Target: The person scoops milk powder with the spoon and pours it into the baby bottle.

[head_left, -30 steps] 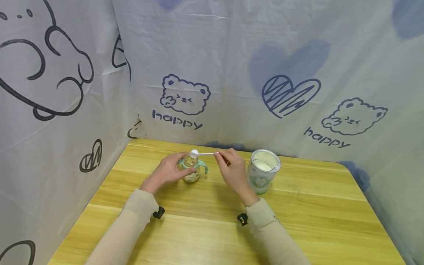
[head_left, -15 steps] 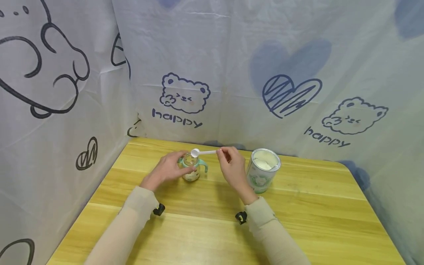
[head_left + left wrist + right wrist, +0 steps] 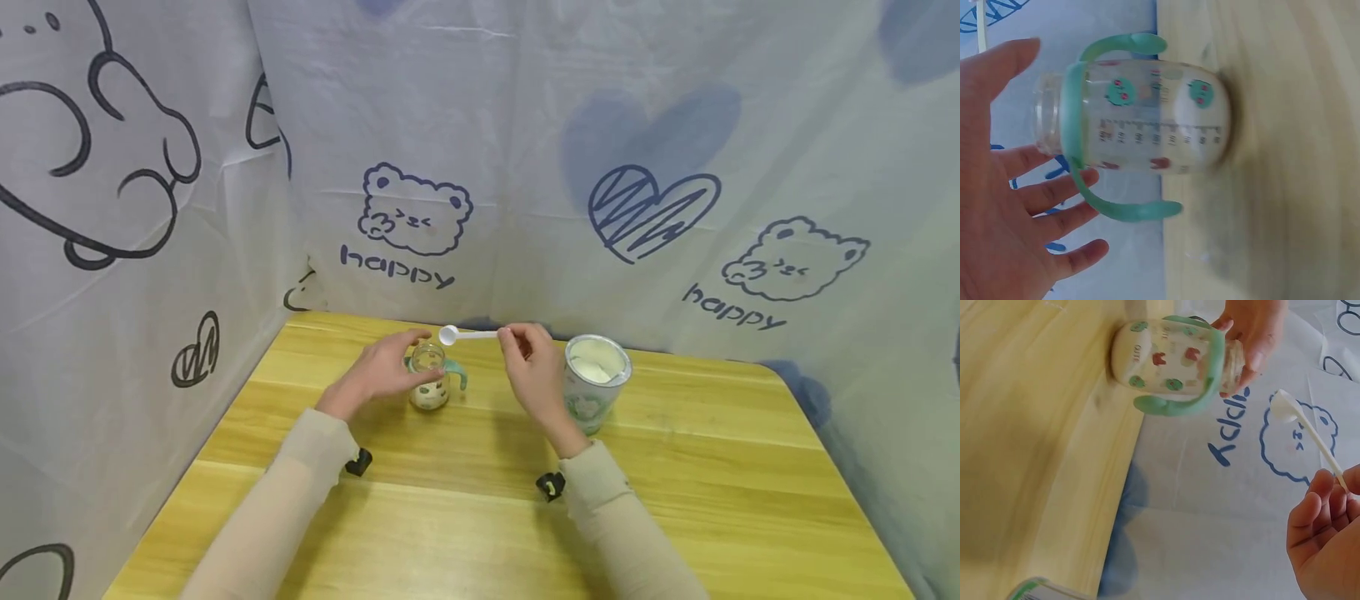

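— Clear plastic, mint-green handles: how many bottles do you count?

— One clear baby bottle with two mint-green loop handles [image 3: 430,386], standing upright and uncapped on the pale wooden table [image 3: 675,500]. One white plastic measuring scoop [image 3: 467,335]. One round open tin of white powder [image 3: 595,393], at about 3 o'clock from the bottle.

— And the hands?

— Two. The left hand [image 3: 378,372] sits at the bottle's 9 o'clock, fingers loosely spread around its neck; in the left wrist view they look relaxed beside the rim, barely touching or just off it, I cannot tell which.

— The scoop?

— The right hand [image 3: 534,379] pinches the handle's end between thumb and fingertips [image 3: 1311,499]. The scoop lies level in the air, its bowl toward 9 o'clock, just above and at 1 o'clock of the bottle's mouth, apart from it.

— Behind them?

— A white cloth printed with bears and hearts [image 3: 525,167].
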A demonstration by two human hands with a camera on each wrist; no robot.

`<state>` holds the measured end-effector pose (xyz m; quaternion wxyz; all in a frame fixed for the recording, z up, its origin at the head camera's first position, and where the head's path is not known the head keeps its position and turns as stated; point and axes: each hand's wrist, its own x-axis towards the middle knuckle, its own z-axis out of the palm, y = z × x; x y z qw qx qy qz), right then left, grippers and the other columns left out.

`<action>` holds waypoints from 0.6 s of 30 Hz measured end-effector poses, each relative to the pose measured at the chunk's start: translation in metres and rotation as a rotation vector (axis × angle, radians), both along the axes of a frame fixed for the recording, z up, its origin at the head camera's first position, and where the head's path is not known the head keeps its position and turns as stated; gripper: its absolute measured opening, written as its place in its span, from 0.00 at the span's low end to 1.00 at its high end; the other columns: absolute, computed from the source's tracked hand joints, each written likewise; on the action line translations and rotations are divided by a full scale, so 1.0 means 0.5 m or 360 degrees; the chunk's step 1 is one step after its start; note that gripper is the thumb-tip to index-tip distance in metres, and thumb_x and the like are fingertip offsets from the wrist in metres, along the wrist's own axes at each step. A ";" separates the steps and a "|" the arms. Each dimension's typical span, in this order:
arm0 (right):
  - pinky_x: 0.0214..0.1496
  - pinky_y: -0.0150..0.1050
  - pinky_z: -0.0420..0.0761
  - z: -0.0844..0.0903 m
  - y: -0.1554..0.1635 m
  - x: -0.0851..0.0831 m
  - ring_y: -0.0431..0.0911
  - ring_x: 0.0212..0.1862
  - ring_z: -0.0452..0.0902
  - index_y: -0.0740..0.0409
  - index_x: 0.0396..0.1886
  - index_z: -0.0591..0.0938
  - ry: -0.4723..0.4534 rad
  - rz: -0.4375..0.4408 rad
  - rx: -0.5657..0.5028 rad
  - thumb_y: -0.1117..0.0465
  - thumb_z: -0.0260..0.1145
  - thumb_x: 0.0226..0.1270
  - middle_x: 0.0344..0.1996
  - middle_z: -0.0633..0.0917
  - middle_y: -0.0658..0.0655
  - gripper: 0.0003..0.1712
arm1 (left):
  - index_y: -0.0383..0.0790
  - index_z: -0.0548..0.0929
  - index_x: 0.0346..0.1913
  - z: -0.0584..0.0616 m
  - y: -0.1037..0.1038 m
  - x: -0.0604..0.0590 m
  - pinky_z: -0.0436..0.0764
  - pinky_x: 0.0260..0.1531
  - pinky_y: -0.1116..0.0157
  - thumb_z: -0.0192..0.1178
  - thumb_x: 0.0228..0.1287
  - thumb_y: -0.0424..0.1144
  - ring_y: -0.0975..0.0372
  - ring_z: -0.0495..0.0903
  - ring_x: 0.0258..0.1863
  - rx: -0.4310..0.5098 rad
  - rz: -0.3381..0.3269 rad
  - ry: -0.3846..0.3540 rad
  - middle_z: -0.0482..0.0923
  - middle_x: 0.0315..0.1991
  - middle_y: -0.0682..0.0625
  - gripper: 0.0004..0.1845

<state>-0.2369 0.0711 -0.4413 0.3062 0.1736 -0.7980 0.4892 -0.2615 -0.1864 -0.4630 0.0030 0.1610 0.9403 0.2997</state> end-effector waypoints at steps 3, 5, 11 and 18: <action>0.33 0.26 0.73 0.011 0.013 0.001 0.43 0.31 0.75 0.68 0.40 0.88 0.0010 -0.0003 -0.0048 0.63 0.68 0.76 0.31 0.85 0.62 0.10 | 0.47 0.67 0.80 0.014 0.011 -0.007 0.72 0.72 0.38 0.65 0.64 0.69 0.42 0.73 0.73 0.0052 -0.0036 0.0027 0.72 0.75 0.39 0.48; 0.33 0.26 0.73 0.018 0.022 0.002 0.42 0.31 0.75 0.68 0.40 0.88 0.0010 -0.0020 -0.0066 0.63 0.68 0.76 0.31 0.85 0.63 0.10 | 0.49 0.68 0.79 0.023 0.020 -0.012 0.73 0.72 0.39 0.65 0.65 0.70 0.43 0.73 0.73 0.0073 -0.0057 0.0042 0.72 0.75 0.40 0.47; 0.30 0.25 0.73 0.030 0.054 0.007 0.38 0.28 0.74 0.68 0.43 0.88 -0.0060 -0.0058 -0.0128 0.61 0.67 0.78 0.32 0.84 0.63 0.12 | 0.47 0.68 0.79 0.042 0.049 -0.021 0.73 0.72 0.40 0.65 0.65 0.69 0.44 0.74 0.73 0.0058 -0.0148 0.0103 0.72 0.76 0.41 0.47; 0.27 0.24 0.73 0.035 0.098 0.014 0.34 0.25 0.74 0.67 0.44 0.88 -0.0086 -0.0128 -0.0184 0.60 0.68 0.77 0.31 0.83 0.62 0.12 | 0.48 0.67 0.80 0.051 0.088 -0.031 0.72 0.74 0.41 0.65 0.66 0.67 0.46 0.79 0.68 0.0079 -0.0242 0.0117 0.70 0.77 0.43 0.46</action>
